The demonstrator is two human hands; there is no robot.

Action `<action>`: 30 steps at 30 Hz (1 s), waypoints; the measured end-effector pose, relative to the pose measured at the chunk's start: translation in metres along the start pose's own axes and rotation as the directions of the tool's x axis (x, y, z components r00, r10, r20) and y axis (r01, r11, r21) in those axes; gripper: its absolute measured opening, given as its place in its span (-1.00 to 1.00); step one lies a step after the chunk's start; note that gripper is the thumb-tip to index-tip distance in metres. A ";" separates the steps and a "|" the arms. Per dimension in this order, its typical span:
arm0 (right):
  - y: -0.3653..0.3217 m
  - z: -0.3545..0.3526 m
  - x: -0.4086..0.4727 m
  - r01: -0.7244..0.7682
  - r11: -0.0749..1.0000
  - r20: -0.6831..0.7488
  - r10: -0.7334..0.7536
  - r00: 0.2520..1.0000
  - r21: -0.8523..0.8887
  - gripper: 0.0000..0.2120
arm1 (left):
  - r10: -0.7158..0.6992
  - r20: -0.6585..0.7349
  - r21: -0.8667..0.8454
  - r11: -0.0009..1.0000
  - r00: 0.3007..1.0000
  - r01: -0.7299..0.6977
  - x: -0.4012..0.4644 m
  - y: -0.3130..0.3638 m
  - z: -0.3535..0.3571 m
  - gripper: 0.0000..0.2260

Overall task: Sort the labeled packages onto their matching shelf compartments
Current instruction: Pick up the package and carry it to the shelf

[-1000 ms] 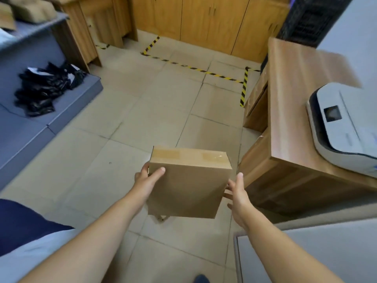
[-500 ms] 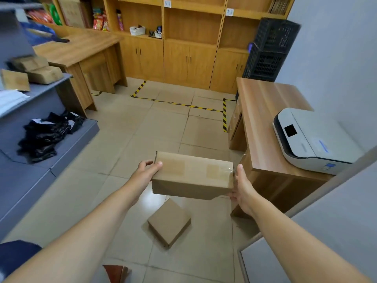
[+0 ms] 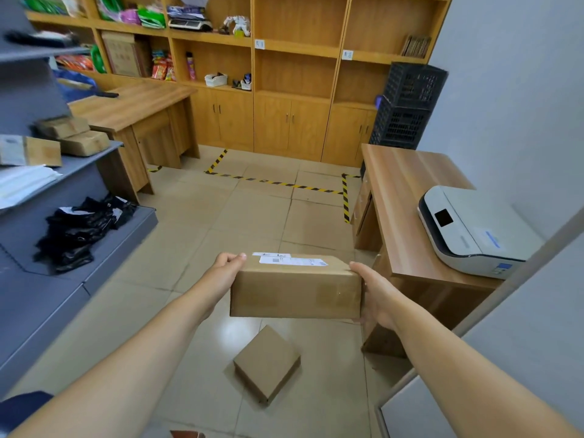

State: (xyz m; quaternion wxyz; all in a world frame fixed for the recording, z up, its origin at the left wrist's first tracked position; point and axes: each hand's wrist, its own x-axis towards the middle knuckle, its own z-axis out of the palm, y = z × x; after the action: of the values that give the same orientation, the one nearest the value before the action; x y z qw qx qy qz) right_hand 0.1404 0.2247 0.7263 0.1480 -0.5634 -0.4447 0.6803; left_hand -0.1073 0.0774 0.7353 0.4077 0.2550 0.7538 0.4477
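Note:
I hold a brown cardboard package (image 3: 295, 289) level in front of me, with white shipping labels on its top face. My left hand (image 3: 226, 271) grips its left end and my right hand (image 3: 376, 295) presses its right end. A smaller cardboard box (image 3: 267, 363) lies on the tiled floor below it. The wooden wall shelf (image 3: 295, 52) at the back has open compartments marked with small white tags (image 3: 259, 44). More brown packages (image 3: 74, 135) rest on the grey rack (image 3: 94, 159) at the left.
A wooden table (image 3: 401, 197) at the right carries a white printer (image 3: 474, 230). Black crates (image 3: 407, 105) are stacked behind it. A wooden desk (image 3: 136, 105) stands at the left back. Black bags (image 3: 79, 229) lie on the rack's lower shelf. Yellow-black tape (image 3: 275, 181) marks the floor.
My view has lifted from the floor to the wall shelves. The package has tipped from upright to flat, so its labelled top now shows. Both hands stay on it.

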 end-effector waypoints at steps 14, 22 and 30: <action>-0.014 0.010 -0.032 0.198 0.979 -0.050 -0.195 0.980 0.058 -0.63 | 0.080 0.022 -0.076 0.994 0.997 -0.078 -0.015 0.007 -0.010 -0.30; -0.051 -0.009 -0.055 0.448 0.878 -0.122 -0.432 0.894 0.171 -0.48 | 0.147 0.017 -0.046 0.988 0.989 -0.146 -0.018 0.018 -0.028 -0.22; -0.064 -0.020 -0.066 0.494 0.828 -0.056 -0.498 0.865 0.264 -0.33 | 0.280 -0.100 0.121 0.956 0.955 -0.268 -0.016 0.042 -0.058 -0.21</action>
State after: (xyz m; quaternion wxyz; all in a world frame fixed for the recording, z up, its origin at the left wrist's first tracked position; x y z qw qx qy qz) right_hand 0.1602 0.2228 0.8181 0.3912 -0.3979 -0.4801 0.6769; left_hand -0.1465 0.0580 0.7940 0.2831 0.3521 0.7564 0.4731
